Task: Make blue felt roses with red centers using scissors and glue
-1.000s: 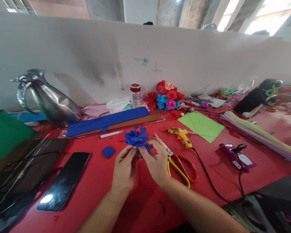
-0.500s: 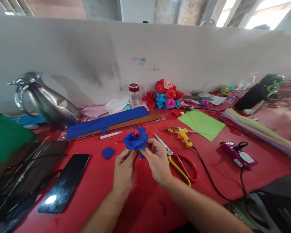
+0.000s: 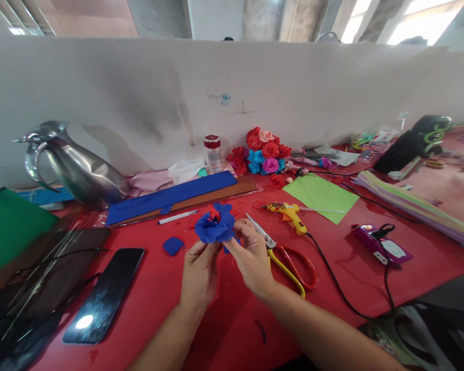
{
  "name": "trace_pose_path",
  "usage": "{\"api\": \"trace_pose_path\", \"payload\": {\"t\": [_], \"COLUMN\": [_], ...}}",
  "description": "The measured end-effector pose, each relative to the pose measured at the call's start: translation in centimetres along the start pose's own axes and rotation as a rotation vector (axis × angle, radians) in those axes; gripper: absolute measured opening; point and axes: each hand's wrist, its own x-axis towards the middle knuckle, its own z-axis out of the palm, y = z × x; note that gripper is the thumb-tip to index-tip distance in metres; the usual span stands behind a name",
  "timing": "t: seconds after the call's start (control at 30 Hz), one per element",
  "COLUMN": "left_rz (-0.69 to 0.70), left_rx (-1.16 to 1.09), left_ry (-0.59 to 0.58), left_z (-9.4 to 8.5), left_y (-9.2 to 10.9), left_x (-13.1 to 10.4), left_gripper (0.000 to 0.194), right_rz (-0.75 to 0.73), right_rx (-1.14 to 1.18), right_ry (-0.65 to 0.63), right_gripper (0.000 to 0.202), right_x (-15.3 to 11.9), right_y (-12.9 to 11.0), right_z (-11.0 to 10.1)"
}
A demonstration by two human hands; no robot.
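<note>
A blue paper flower (image 3: 215, 225) with a red centre is held up over the table between both hands. My left hand (image 3: 199, 270) is closed on its underside, the grip partly hidden by the petals. With thumb and fingers, my right hand (image 3: 251, 255) pinches the flower's right lower edge. A loose blue petal (image 3: 174, 246) lies left of my hands, and a white pen (image 3: 178, 217) is behind it. Just right of my right hand are scissors (image 3: 284, 257) with red and yellow handles. Beyond them lies a yellow glue gun (image 3: 288, 214).
A phone (image 3: 104, 296) and a steel jug (image 3: 77, 165) stand at left. Blue paper (image 3: 170, 197), a red-lidded jar (image 3: 212, 153) and a paper flower bunch (image 3: 266, 152) line the back. Green paper (image 3: 320, 197) and a purple power socket (image 3: 381, 246) with a cable are at right.
The flower has shifted slightly left and tilted a little in my hands. Both hands keep nearly the same place. The camera view has moved slightly.
</note>
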Motion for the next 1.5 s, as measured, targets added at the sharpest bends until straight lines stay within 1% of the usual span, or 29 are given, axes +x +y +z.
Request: {"api": "trace_pose_path", "payload": {"t": [0.17,0.23,0.37,0.4,0.47,0.57,0.67,0.87,0.97,1.1,1.17,1.3,1.5], "left_rz": [-0.064,-0.065,-0.027,-0.021,-0.019,-0.033,-0.049,-0.028,-0.019,0.01,0.02,0.031,0.021], "left_rx": [-0.068,-0.081,-0.08,-0.076,-0.065,-0.052,-0.042,0.025,0.042,0.064,0.082,0.097,0.084], "left_ry": [0.068,0.086,0.09,0.089,0.085,0.082,0.09,0.109,0.125,0.113,0.109,0.102,0.07], "left_z": [-0.3,-0.4,-0.5,-0.5,-0.5,-0.3,-0.1,-0.2,-0.3,-0.1,0.1,0.3,0.3], "left_y": [0.0,-0.1,-0.3,-0.3,-0.2,-0.1,-0.1,-0.4,-0.6,-0.5,-0.5,-0.4,-0.4], "left_x": [0.4,0.5,0.7,0.7,0.7,0.6,0.5,0.5,0.5,0.2,0.1,0.0,0.0], "left_gripper": [0.027,0.028,0.023,0.022,0.022,0.021,0.02,0.018,0.018,0.02,0.02,0.021,0.019], "right_rz": [0.031,0.076,0.169,0.188,0.215,0.207,0.148,0.057,0.008,-0.054,-0.069,-0.08,-0.062], "right_rx": [0.084,0.162,0.29,0.297,0.299,0.253,0.117,-0.113,-0.203,-0.304,-0.325,-0.323,-0.278], "right_ry": [-0.074,-0.061,0.025,0.033,0.006,-0.062,-0.08,-0.01,-0.009,0.053,0.076,0.077,0.045], "right_gripper": [0.01,0.01,0.005,0.004,0.003,0.002,0.006,0.013,0.013,0.009,0.008,0.01,0.006], "right_x": [0.0,0.1,0.4,0.4,0.5,0.5,0.4,0.4,0.3,0.2,0.3,0.4,0.2], "right_y": [0.1,0.1,0.0,-0.1,0.1,0.5,0.9,1.1,1.0,0.8,0.7,0.6,0.3], "right_z": [-0.2,-0.2,-0.3,-0.3,-0.2,-0.2,-0.3,-0.3,-0.1,0.3,0.4,0.4,0.2]}}
